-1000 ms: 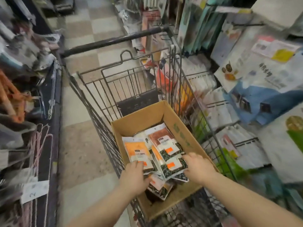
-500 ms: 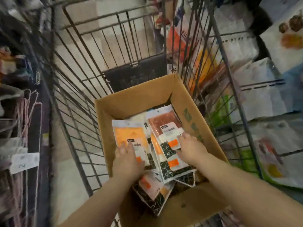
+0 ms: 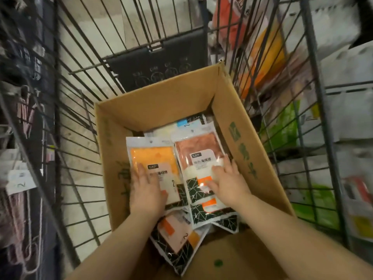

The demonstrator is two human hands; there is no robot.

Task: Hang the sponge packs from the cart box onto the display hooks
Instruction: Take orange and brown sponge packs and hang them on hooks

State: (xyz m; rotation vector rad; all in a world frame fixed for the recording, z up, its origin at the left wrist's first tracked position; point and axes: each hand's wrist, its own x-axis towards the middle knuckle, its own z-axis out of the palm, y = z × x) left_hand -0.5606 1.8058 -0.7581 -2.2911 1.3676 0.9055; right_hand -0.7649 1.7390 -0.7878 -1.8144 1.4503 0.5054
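Deep in the wire cart (image 3: 66,126), against its right side: an open cardboard box (image 3: 161,110), flaps up, so the stock stays corralled and within reach from above. Inside, sponge packs heaped flat toward the near wall, overlapping like shingles, hang-holes pointing to the far wall. Left hand (image 3: 146,194) spread palm-down on the orange pack (image 3: 152,156) by the box's left wall, fingers splayed and flat, pressing, not pinching; likely steadying or sliding it free of the pile. Right hand (image 3: 227,179) likewise flat and open on the brown pack (image 3: 196,147) by the right wall, fingertips over its white label, nothing clasped. A third pack (image 3: 177,239) jutting out beneath both wrists at the near edge, tilted. Judged from this: the picking stage, selecting a pack each before any lift. Display goods (image 3: 343,178) blurred beyond the cart's right side; hooks not distinguishable.
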